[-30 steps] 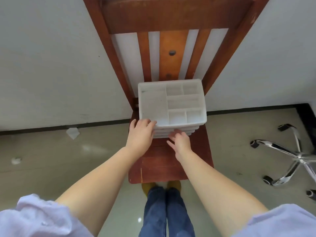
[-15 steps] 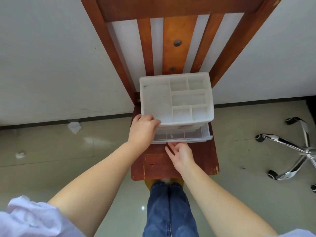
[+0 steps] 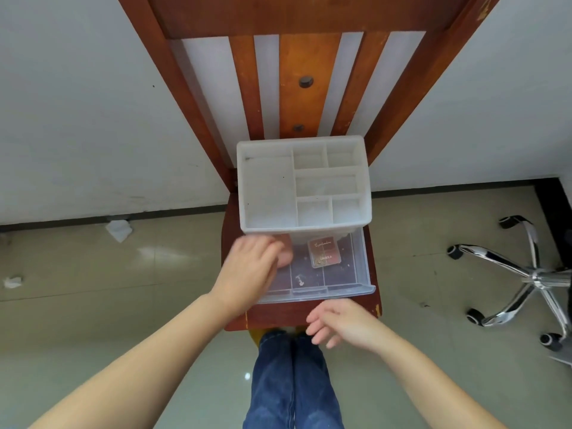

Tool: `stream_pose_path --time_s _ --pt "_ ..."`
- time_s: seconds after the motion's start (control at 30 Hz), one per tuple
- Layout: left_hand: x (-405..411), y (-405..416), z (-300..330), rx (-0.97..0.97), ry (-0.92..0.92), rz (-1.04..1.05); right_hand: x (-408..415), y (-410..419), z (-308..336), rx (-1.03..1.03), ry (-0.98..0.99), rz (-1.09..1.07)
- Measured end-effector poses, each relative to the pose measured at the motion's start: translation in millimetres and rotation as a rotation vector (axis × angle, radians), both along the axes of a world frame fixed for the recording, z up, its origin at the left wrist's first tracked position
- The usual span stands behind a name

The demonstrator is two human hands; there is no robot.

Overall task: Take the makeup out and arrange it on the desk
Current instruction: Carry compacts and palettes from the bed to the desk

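Barely begun, we judged: the clear drawer (image 3: 328, 274) of the white organizer (image 3: 303, 184) stood pulled out on the chair (image 3: 309, 317), and the eyeshadow palette (image 3: 324, 252) lay inside, untouched. Our left hand (image 3: 247, 270) reached over the drawer's left side, blurred, so we couldn't tell its grip. Our right hand (image 3: 340, 323) hung loose, holding nothing. No makeup was out.
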State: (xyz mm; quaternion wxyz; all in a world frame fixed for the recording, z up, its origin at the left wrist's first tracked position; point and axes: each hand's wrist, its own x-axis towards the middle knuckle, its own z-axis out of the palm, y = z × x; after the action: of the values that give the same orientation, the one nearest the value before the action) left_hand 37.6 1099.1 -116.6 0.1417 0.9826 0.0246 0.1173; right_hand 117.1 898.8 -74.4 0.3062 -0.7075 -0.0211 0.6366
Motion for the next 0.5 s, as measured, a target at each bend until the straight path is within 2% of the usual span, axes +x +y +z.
stream_pose_path --time_s 0.07,0.13,0.2,0.23,0.3,0.43,0.5 --pt "-7 -16 -12 -0.002 0.111 -0.112 24 4 10 0.102 -0.315 0.127" --pt "-1 -29 -23 0.039 0.402 -0.023 48 14 -1 0.111 -0.738 0.377" --pt "15 -34 -27 0.097 0.617 0.118 61 23 -28 0.089 -1.009 0.727" --pt "23 -34 -28 0.142 0.66 0.159 66 28 -41 0.037 -1.051 0.874" --pt "35 -33 -30 0.221 0.716 0.189 70 36 -58 -0.022 -1.101 1.024" --pt "39 -27 -26 0.243 0.756 0.12 72 37 -66 0.012 -1.197 1.085" --pt "35 -26 -18 0.148 0.748 0.046 70 32 -59 0.071 -1.154 1.036"
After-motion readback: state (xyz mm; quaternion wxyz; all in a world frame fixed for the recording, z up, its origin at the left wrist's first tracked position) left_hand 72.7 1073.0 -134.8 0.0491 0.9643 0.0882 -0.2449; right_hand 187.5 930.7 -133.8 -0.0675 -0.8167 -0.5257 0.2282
